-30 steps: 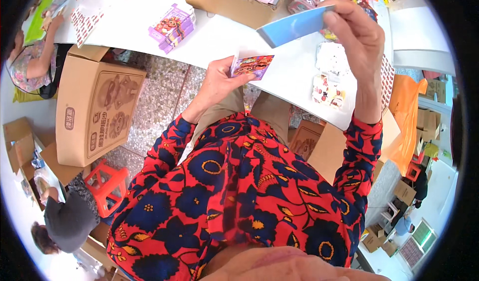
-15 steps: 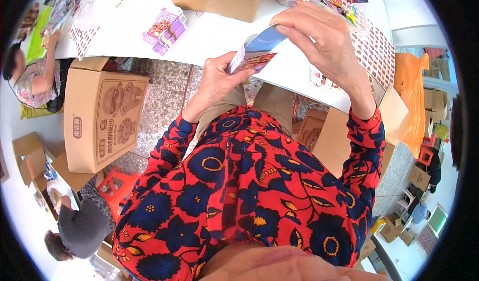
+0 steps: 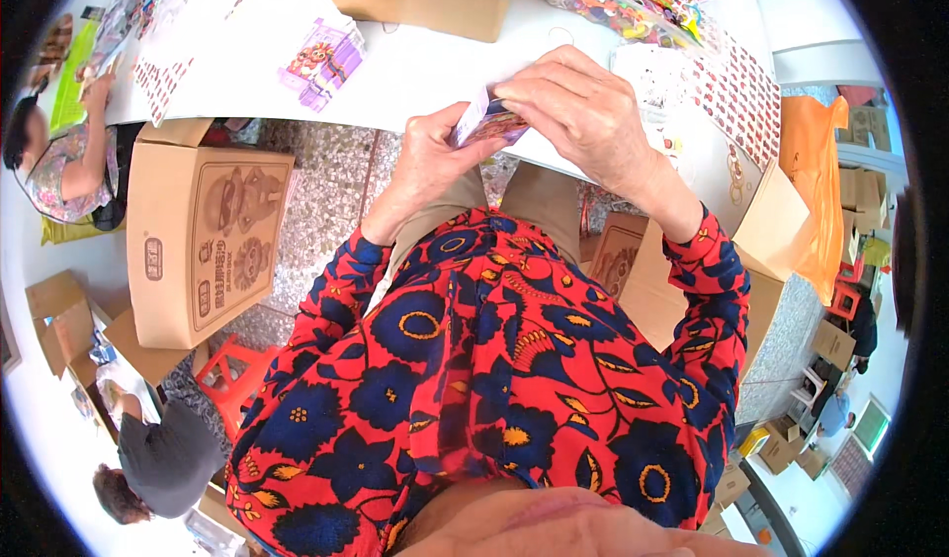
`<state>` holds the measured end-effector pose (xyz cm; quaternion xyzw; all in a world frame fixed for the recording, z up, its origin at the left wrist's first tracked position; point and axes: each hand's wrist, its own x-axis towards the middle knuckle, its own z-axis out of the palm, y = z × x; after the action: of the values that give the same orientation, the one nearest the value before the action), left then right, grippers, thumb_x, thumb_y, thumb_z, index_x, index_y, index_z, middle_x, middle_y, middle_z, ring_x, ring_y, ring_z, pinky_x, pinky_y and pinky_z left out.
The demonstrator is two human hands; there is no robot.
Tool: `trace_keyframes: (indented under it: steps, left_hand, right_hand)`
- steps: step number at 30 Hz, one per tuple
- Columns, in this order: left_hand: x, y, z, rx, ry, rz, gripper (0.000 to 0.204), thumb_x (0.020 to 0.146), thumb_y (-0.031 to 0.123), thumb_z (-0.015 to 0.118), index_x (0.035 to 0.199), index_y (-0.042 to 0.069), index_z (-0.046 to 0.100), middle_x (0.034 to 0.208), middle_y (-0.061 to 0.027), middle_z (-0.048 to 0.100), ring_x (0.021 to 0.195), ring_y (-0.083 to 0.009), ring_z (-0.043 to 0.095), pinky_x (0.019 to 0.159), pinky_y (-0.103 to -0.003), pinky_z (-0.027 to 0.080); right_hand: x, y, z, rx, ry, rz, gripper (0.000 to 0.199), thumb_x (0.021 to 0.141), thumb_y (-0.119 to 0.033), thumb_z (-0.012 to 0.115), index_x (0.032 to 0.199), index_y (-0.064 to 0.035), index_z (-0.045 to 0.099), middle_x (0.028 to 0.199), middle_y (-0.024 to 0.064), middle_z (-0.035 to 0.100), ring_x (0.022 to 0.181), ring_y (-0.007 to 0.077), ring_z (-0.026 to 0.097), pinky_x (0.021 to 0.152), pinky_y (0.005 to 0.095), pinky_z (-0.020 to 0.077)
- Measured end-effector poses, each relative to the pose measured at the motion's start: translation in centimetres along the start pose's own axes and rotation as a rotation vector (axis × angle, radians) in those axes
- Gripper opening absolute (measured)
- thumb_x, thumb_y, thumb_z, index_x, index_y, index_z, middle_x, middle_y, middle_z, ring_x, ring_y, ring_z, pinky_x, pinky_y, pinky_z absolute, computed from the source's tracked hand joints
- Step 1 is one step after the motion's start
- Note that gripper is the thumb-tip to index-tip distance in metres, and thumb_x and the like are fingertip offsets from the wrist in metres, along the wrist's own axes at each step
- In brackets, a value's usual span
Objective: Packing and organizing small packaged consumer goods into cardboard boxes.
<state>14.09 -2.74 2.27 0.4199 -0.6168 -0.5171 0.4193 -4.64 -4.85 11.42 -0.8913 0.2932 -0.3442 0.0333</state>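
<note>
My left hand (image 3: 427,167) is closed round a small purple printed box (image 3: 486,127), held tilted above the table's near edge. The fingers of my right hand (image 3: 583,112) are pressed together at the upper open end of that box. A dark bluish sliver of a thin card (image 3: 499,105) shows beneath the right fingertips; most of it is hidden by the box and fingers. To the left on the white table lies a stack of similar purple boxes (image 3: 324,61).
An open brown carton (image 3: 415,5) stands at the far side of the table (image 3: 415,73). Right of it sits a clear bin (image 3: 603,13) of colourful small items, near sticker sheets (image 3: 736,97). A large carton (image 3: 213,241) stands left, an orange bag (image 3: 813,191) right. Two people work at left.
My right hand has come down and left toward the box. The bluish card that stood well out of the box is now mostly out of sight. My left hand has hardly moved.
</note>
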Motion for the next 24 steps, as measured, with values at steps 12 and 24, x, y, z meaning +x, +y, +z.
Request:
trace_keyframes:
  steps: [12, 24]
  left_hand:
    - [-0.2, 0.8, 0.1, -0.211, -0.033, -0.127, 0.026, 0.079, 0.002, 0.069, 0.105, -0.001, 0.064, 0.093, -0.0035, 0.067, 0.083, -0.0069, 0.059, 0.074, -0.023, 0.049]
    - [0.7, 0.2, 0.6, -0.238, -0.046, -0.141, 0.030, 0.080, -0.001, 0.068, 0.109, -0.003, 0.062, 0.098, -0.0062, 0.067, 0.086, -0.0084, 0.061, 0.077, -0.024, 0.050]
  right_hand:
    - [-1.2, 0.3, -0.7, 0.132, -0.007, 0.091, 0.019, 0.079, -0.006, 0.064, 0.098, -0.0044, 0.065, 0.093, 0.0071, 0.065, 0.078, 0.0212, 0.065, 0.070, 0.0294, 0.0528]
    - [-10.7, 16.4, -5.3, -0.184, 0.234, 0.841, 0.016, 0.084, -0.011, 0.061, 0.099, -0.0084, 0.067, 0.083, 0.0069, 0.069, 0.072, 0.0143, 0.065, 0.065, 0.0247, 0.0496]
